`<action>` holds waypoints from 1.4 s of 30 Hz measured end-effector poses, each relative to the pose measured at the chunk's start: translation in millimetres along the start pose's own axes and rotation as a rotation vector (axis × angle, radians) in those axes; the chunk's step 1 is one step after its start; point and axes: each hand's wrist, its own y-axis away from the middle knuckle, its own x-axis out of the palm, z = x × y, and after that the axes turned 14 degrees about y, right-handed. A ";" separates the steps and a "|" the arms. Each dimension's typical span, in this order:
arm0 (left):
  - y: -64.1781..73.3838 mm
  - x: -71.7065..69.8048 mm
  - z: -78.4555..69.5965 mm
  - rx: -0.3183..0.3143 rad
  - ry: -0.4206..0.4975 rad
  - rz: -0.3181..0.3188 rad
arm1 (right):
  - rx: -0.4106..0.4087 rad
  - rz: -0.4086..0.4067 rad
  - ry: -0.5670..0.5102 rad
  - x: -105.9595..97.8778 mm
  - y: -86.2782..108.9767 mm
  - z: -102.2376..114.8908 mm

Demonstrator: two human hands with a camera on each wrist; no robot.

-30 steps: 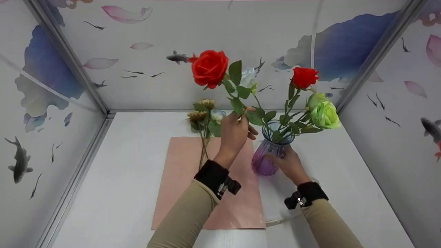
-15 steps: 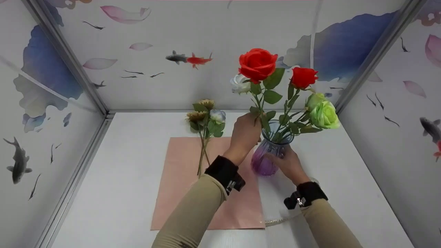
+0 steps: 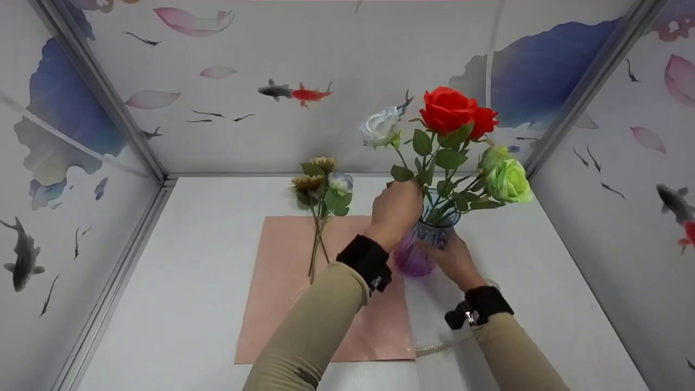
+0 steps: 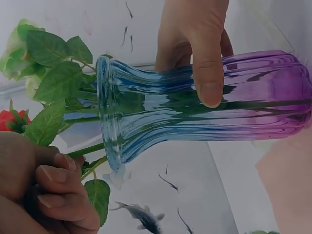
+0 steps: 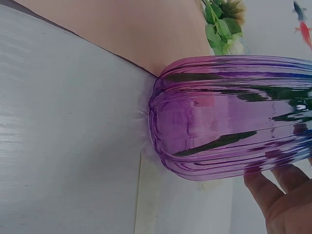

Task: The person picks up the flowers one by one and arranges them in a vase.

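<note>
My left hand (image 3: 399,209) pinches the stem of a large red rose (image 3: 446,110) right by the vase's rim. The glass vase (image 3: 415,258), blue at the top and purple below, stands on the table, its side gripped by my right hand (image 3: 459,260). Inside it are a second red rose (image 3: 485,122) and light-green roses (image 3: 509,180). A white rose (image 3: 381,126) leans left, its lower stem hidden behind my left hand. In the left wrist view, a green stem (image 4: 87,149) runs from my left fingers towards the vase mouth; stems also show through the glass.
Pink paper (image 3: 326,320) lies flat left of the vase. Brownish flowers and a pale blue one (image 3: 340,183) lie at the back, their stems across the paper. A pale strip (image 3: 434,349) lies near the paper's right corner. Printed walls (image 3: 228,136) enclose the table.
My left hand has moved right, to the vase mouth, carrying the large red rose right until it overlaps the other red rose. The right hand and the vase have stayed in place.
</note>
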 end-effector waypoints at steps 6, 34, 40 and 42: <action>-5.9 5.2 1.9 0.022 -0.117 -0.007 | -0.001 -0.005 -0.011 0.2 -0.2 1.5; 2.5 14.5 21.6 0.239 -0.105 -0.110 | 0.000 -0.051 -0.015 2.8 -0.7 -0.6; 8.8 14.2 34.5 0.294 -0.007 -0.186 | -0.003 -0.055 -0.006 2.6 -0.9 -0.5; 11.3 14.6 40.5 0.299 -0.003 -0.186 | -0.004 -0.053 -0.001 2.1 -0.5 0.2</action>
